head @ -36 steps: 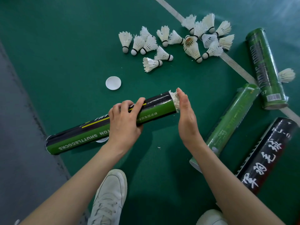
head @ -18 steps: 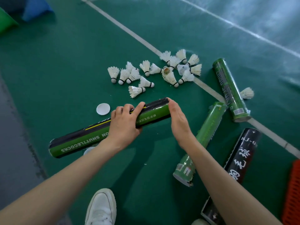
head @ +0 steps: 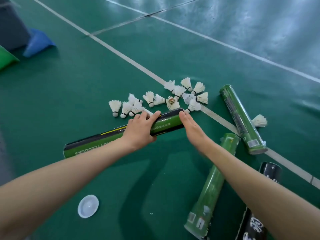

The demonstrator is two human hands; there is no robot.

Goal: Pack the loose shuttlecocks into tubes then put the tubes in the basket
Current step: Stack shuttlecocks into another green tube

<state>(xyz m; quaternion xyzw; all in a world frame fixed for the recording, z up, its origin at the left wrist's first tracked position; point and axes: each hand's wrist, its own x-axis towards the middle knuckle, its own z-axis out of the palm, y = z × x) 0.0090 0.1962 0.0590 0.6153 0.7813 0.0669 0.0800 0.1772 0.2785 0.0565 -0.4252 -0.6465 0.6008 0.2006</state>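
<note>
My left hand (head: 141, 129) grips a green-and-black shuttlecock tube (head: 97, 142) held lengthwise above the green court floor. My right hand (head: 192, 129) presses its flat palm and straight fingers against the tube's right end, hiding the opening. Several loose white shuttlecocks (head: 187, 94) lie in a cluster on the floor just beyond the tube. One more shuttlecock (head: 259, 120) lies apart, beside a green tube (head: 242, 118). A white round cap (head: 88, 206) lies on the floor below my left forearm.
Another green tube (head: 213, 186) lies under my right forearm, and a black tube (head: 266, 172) with white characters lies at the lower right. White court lines (head: 121, 54) cross the floor. A blue object (head: 38, 45) and a green object (head: 6, 59) sit at the far left.
The feathers that stuck out of the tube's right end a second ago are pushed in under my right palm. The view has tilted up and the tube moved toward the shuttlecock cluster.
</note>
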